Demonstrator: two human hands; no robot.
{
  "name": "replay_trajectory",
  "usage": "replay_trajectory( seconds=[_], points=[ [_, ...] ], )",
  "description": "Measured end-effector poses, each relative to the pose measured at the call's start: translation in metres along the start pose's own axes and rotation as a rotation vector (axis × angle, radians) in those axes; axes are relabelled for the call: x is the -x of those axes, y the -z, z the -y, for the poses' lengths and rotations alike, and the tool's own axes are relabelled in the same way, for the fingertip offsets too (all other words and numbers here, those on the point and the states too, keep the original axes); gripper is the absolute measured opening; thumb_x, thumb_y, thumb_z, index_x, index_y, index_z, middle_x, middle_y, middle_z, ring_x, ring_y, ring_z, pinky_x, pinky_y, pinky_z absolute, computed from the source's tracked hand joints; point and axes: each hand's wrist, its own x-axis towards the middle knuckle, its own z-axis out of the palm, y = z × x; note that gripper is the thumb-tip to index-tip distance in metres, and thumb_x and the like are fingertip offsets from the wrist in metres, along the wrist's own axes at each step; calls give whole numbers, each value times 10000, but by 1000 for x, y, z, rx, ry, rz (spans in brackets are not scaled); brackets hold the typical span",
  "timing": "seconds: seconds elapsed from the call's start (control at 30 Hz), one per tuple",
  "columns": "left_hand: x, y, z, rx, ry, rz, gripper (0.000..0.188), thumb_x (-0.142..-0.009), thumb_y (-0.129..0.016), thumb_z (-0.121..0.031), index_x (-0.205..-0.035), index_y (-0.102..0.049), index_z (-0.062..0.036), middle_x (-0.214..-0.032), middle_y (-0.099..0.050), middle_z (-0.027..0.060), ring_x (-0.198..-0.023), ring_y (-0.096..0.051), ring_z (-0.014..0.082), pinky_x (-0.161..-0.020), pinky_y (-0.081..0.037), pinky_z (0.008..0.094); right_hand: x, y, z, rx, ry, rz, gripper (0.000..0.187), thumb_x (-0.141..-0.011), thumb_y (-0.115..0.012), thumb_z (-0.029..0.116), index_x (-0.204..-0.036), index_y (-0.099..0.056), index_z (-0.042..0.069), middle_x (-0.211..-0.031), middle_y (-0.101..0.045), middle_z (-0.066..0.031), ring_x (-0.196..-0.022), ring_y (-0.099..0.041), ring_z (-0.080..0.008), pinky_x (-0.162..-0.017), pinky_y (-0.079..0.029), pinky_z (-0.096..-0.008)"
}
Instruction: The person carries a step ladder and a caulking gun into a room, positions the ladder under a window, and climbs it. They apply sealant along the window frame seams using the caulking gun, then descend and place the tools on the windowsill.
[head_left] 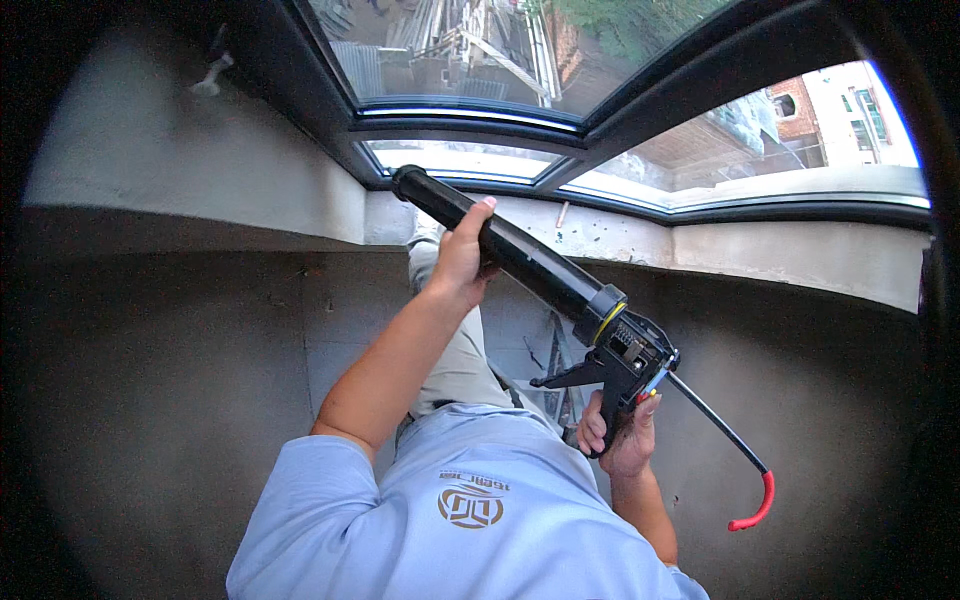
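A black caulking gun (545, 268) slants across in front of me, its capped barrel end at the upper left near the window sill. My left hand (464, 258) is wrapped round the barrel, thumb lying along its top. Round the pistol handle, below the trigger, the fingers of my right hand (622, 437) are closed. A yellow ring shows at the joint between barrel and handle frame. From the back of the frame a plunger rod (722, 425) sticks out to the lower right and ends in a red hooked grip. The barrel's contents are hidden.
Ahead is a dark-framed window (585, 150) with several panes; planks and buildings show outside. Under it runs a pale sill (620, 235) with a small stick-like piece (562, 215) on it. Bare grey wall (200, 350) surrounds me. Metal bars, perhaps a ladder (565, 385), stand behind the gun.
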Motion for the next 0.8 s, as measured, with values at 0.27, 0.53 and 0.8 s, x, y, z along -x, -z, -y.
replay_trajectory(
  seconds=[0.27, 0.53, 0.8],
  points=[
    [100, -79, 109, -104, 199, 195, 343, -911, -697, -444, -988, -669, -111, -857, -682, 31, -730, -667, 158, -653, -528, 334, 60, 9, -29, -130, 157, -61, 888, -889, -328, 868, -1101, -517, 27, -735, -489, -39, -540, -490, -127, -531, -463, -305],
    [1, -83, 125, -433, 514, 386, 292, -920, -607, -370, -775, -689, -130, -726, -716, 51, -615, -686, 223, -631, -596, 388, 31, 141, -155, 255, 347, -439, 784, -1051, -326, 636, -1462, -503, -7, -1260, -648, -186, -1108, -624, -269, -1020, -460, -395],
    [-34, -54, 120, -1118, 688, 260, 299, -858, -743, -386, -759, -672, -113, -664, -706, 71, -516, -653, 201, -514, -544, 354, 68, 249, -370, 1028, -190, -992, 750, -986, -454, 645, -1348, -568, -1, -1225, -642, -289, -1169, -587, -454, -1005, -446, -528]
  ],
)
